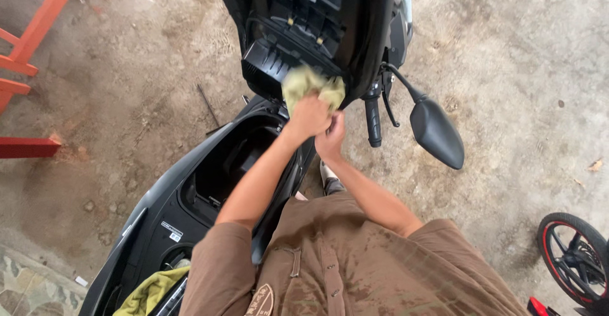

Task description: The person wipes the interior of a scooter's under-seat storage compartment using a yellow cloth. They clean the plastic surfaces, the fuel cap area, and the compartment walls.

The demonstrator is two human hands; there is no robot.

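Observation:
A black scooter stands below me with its seat lifted, showing the ribbed black underside. My left hand is closed on a crumpled yellow-green cloth and holds it against the lower edge of the raised seat. My right hand is just below and to the right, its fingers touching the left hand and the cloth's lower end. The open storage compartment lies beneath my left forearm.
A handlebar grip and black mirror stick out to the right. A second yellow-green cloth lies at the scooter's lower end. Orange-red metal frames stand at left. Another bike's red-rimmed wheel is at the lower right on concrete.

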